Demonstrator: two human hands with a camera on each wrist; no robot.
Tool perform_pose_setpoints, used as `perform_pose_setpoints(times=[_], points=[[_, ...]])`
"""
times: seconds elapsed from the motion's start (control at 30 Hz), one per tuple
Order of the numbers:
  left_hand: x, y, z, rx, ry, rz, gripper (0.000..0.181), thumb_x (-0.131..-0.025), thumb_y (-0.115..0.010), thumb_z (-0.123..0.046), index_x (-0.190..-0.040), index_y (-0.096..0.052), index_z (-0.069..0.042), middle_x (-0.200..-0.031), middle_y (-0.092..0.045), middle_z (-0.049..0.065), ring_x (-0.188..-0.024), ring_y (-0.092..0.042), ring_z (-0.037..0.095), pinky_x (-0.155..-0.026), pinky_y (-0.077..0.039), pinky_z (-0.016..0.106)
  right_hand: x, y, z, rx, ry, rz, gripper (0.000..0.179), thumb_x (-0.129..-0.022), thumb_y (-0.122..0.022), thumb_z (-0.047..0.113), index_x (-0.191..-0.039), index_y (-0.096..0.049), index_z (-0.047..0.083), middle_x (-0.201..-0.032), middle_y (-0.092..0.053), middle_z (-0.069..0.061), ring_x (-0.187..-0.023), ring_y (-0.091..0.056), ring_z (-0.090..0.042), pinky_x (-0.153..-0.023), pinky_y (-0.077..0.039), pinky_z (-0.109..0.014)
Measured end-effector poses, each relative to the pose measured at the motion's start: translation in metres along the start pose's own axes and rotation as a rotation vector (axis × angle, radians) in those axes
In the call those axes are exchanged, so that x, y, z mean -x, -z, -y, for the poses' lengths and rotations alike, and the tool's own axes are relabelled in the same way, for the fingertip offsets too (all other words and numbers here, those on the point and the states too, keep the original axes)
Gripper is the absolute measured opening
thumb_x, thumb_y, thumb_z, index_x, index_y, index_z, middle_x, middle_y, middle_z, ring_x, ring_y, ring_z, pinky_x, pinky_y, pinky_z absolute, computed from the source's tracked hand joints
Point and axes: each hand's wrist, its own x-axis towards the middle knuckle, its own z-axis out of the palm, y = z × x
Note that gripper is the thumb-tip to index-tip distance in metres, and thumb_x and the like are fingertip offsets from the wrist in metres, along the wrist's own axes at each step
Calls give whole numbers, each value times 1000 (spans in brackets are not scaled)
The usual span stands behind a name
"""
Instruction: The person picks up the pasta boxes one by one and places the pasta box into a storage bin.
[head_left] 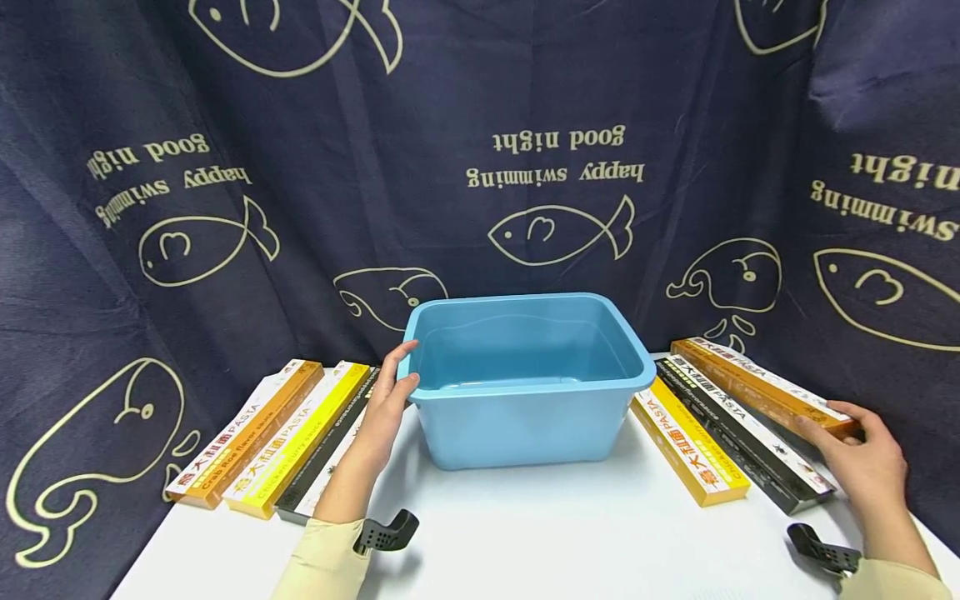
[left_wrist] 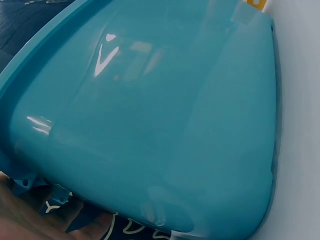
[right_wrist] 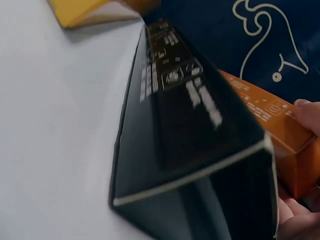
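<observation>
In the head view my left hand (head_left: pixel 377 417) grips the left rim of a light blue plastic bin (head_left: pixel 517 429). The left wrist view shows its fingers (left_wrist: pixel 95 227) under the rim, beside the bin's glossy wall (left_wrist: pixel 150 115). At far right my right hand (head_left: pixel 870 462) holds the near end of an orange Crab Roe pasta box (head_left: pixel 750 385), thumb on one side and fingers on the other. That end is tilted up off the table. Right beside it lies a black pasta box (head_left: pixel 742 437), large in the right wrist view.
A yellow pasta box (head_left: pixel 690 446) lies between the bin and the black box. Left of the bin lie an orange box (head_left: pixel 251 437), a yellow box (head_left: pixel 296 442) and a black box (head_left: pixel 330 454). A dark blue fish-print curtain (head_left: pixel 450 167) hangs around the white table (head_left: pixel 585 533).
</observation>
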Motion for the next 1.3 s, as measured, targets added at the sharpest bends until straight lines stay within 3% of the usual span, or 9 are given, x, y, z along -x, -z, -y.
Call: perform_pose_setpoints(times=[0.13,0.23,0.47,0.6,0.7,0.77,0.87,1.1,1.3], points=[[-1,1,-1,8,11,-1,53,-101,-41,-26,-152,-31,-33,-167,-14,0,-152,-20,32,-120,-22,65,2,-1,5,-141,-79,-38,51,-86,-74,42,-133,-55,44,-97,-43,31,-78,-39,11,-71,-35,-13],[-1,1,-2,12,7,2,53,-101,-42,-26,-153,-31,-33,-167,-15,0,-152,-22,32,-120,-23,64,3,-2,9,-230,-94,-53,48,-87,-74,38,-130,-55,47,-101,-39,36,-82,-41,13,-75,-36,-6],[-1,1,1,36,8,12,55,-102,-42,-25,-155,-29,-34,-167,-18,-1,-152,-25,31,-119,-27,63,7,-2,13,-352,-64,-81,48,-90,-72,28,-134,-59,40,-112,-45,31,-68,-43,6,-55,-35,-7],[-2,1,1,40,6,17,55,-103,-41,-26,-155,-29,-36,-167,-18,-2,-152,-24,30,-119,-26,63,6,0,17,-443,-83,-125,47,-88,-73,22,-131,-63,38,-110,-46,30,-78,-46,7,-62,-36,-4],[-2,0,1,42,3,19,55,-103,-41,-27,-155,-28,-37,-168,-17,-2,-152,-24,30,-119,-26,64,6,0,20,-590,-119,-148,49,-86,-73,13,-130,-65,34,-110,-47,27,-93,-47,6,-67,-40,1],[-2,-1,0,43,1,19,55,-102,-40,-27,-155,-28,-37,-168,-17,-2,-153,-23,30,-119,-25,64,7,1,22,-697,-135,-154,52,-85,-72,6,-130,-66,31,-110,-47,24,-98,-47,4,-63,-44,1],[-3,-2,0,43,-1,16,56,-102,-40,-27,-155,-27,-38,-168,-16,-2,-153,-22,31,-119,-25,64,8,2,25,-826,-138,-174,53,-83,-71,-3,-128,-67,25,-108,-48,18,-98,-48,1,-56,-46,0],[-2,-2,2,33,0,16,57,-102,-38,-28,-156,-25,-40,-168,-13,-2,-154,-18,31,-119,-23,65,10,6,39,-952,-110,-191,51,-82,-70,-8,-124,-69,21,-115,-49,13,-83,-54,-2,-53,-50,-6],[-1,1,1,21,6,16,57,-102,-37,-29,-157,-23,-40,-169,-13,-3,-155,-16,31,-119,-22,66,14,4,55,-1140,-44,-180,49,-82,-67,-16,-123,-70,12,-118,-53,5,-97,-57,-8,-54,-54,-12]])
